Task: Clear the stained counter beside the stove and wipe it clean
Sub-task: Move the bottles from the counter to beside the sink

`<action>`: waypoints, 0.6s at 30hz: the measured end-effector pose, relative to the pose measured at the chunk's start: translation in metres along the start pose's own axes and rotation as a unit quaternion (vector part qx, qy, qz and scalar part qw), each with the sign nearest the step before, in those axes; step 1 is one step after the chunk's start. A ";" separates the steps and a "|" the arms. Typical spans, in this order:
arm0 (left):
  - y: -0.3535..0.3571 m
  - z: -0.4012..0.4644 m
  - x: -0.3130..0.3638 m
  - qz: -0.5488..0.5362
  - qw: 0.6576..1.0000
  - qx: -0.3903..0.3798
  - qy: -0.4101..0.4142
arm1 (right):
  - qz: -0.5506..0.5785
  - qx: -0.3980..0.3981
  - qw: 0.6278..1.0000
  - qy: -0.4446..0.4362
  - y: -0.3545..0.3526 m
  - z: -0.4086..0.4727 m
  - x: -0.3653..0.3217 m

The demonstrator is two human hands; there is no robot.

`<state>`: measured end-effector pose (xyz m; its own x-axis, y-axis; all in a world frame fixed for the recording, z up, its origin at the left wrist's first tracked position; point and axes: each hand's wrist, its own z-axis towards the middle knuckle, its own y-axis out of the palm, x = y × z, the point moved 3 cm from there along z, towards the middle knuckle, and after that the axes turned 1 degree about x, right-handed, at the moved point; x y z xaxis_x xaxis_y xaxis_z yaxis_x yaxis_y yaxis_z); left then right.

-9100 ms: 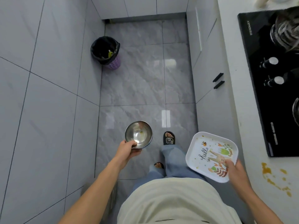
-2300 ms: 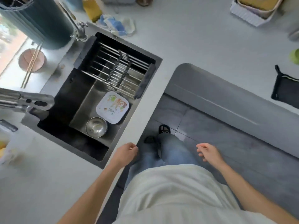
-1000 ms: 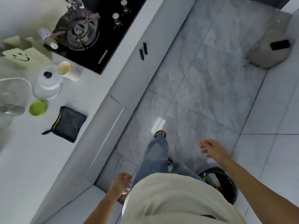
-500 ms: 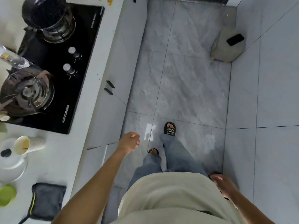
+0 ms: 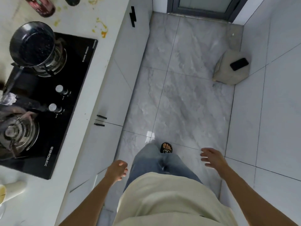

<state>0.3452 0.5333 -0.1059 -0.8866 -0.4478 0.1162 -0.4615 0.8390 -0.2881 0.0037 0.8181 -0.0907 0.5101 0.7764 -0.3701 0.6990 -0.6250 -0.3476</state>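
Yellow-orange stains are lying on the white counter just beyond the black stove, near the counter's front edge. A person is standing on the grey floor tiles, left hand hanging with fingers loosely curled, grasping nothing, right hand spreading relaxed fingers, likewise empty.

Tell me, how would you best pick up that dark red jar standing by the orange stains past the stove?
Probably round its side wall. The dark red jar is cut off by the picture's top edge, so its lid is unseen. Come from the aisle side with the left hand, which is empty; the black pot crowds the nearer side.
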 end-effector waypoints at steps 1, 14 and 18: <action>-0.002 0.002 0.001 -0.010 1.000 -0.008 -0.017 | -0.006 -0.006 1.000 -0.016 0.002 0.008 -0.027; -0.049 0.051 0.149 -0.049 0.996 -0.019 -0.075 | -0.121 -0.036 0.990 -0.059 0.017 0.086 -0.233; -0.067 0.064 0.257 -0.066 0.997 -0.021 -0.015 | -0.127 -0.022 0.992 -0.013 -0.004 0.106 -0.240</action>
<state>0.1503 0.3418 -0.1175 -0.8171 -0.5634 0.1225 -0.5755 0.7844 -0.2311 -0.1741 0.6257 -0.0919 0.3021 0.9054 -0.2982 0.8249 -0.4051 -0.3943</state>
